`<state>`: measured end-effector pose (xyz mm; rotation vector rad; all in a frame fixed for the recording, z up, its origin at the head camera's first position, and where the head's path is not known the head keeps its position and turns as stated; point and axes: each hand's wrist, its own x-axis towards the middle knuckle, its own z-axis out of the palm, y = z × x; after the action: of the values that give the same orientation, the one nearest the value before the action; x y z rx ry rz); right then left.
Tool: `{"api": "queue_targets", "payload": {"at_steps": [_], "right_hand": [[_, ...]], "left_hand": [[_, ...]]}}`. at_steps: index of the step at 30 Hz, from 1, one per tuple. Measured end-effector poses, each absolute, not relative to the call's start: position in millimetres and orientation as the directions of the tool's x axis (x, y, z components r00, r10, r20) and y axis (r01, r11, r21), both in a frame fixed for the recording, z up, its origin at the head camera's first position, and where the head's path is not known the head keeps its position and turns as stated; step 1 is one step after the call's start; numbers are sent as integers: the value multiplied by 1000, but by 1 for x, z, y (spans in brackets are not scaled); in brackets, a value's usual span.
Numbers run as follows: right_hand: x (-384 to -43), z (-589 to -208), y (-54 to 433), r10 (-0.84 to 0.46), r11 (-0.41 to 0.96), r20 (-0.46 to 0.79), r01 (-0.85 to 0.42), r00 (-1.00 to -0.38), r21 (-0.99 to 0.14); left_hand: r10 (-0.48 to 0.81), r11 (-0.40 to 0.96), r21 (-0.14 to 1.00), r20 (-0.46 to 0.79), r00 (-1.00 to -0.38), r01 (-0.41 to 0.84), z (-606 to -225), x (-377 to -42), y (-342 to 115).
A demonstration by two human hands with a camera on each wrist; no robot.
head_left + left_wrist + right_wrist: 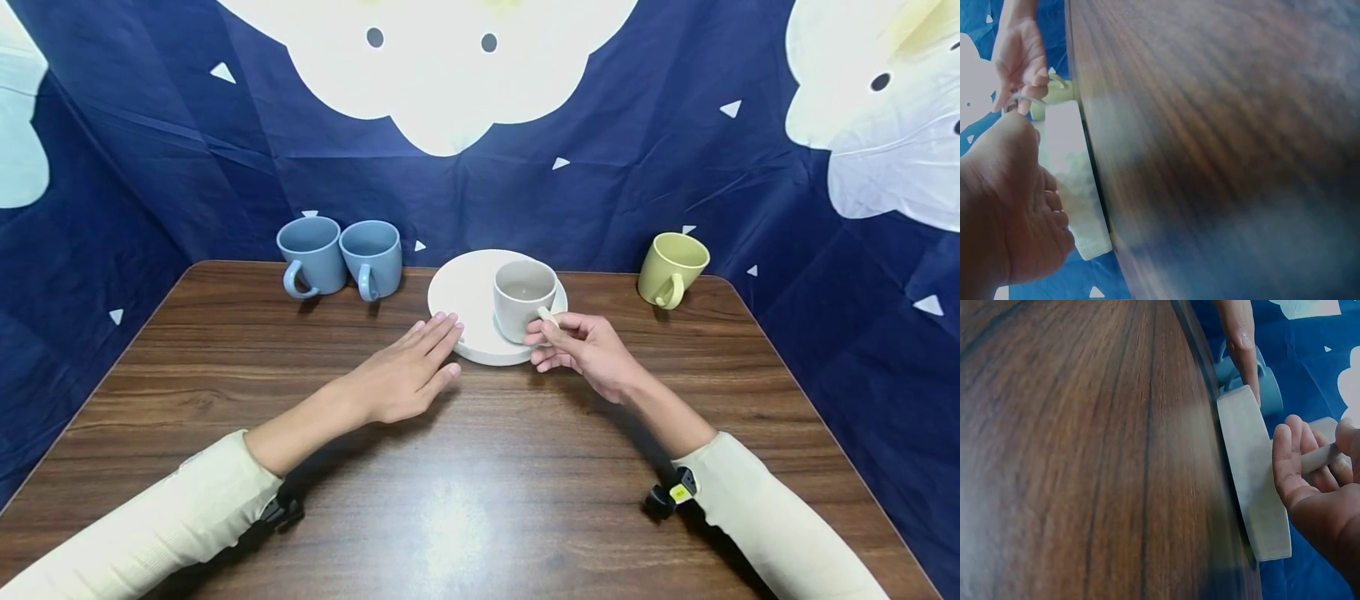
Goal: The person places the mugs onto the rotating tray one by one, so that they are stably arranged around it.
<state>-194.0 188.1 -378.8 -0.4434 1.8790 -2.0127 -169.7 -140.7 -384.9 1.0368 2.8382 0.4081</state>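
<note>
A pale grey mug (517,304) is on the right half of a thick white round stand (463,287) at the table's far side. My right hand (588,350) pinches the mug's handle (1320,458) between thumb and fingers. With fingers straight, my left hand (405,371) lies palm down, fingertips right at the stand's front left rim. The left wrist view shows that hand (1019,206) beside the stand's thick pale side (1075,181). Part of the mug is hidden behind the right fingers in the right wrist view.
Two blue mugs, one farther left (311,258) and one beside it (372,260), stand at the back left. A yellow-green mug (672,271) stands at the back right corner of the wooden table (480,467). Blue printed cloth (480,200) hangs behind and along both sides.
</note>
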Motion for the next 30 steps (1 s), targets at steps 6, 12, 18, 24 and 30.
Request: {"api": "queue_targets", "payload": {"at_steps": [6,12,18,24,30], "right_hand": [[-197,-381,193,-441,-33,-7,25,-898,-999],[-203,-381,196,-377,72,11,-41,-926,-997],[-206,-378,199,-344,128,50,-99,-938,-987],[-210,-378,202,-334,122,55,-101,-941,-987],[-211,-382,204,-348,94,57,-95,-936,-991]], "left_hand": [[643,733,287,1,-766,617,-386,-169,-142],[642,731,298,2,-767,613,-387,-170,-142],[641,732,296,5,-767,614,-386,-171,-142],[641,733,295,2,-768,612,-385,-171,-143],[640,731,300,7,-768,613,-387,-170,-143]]}}
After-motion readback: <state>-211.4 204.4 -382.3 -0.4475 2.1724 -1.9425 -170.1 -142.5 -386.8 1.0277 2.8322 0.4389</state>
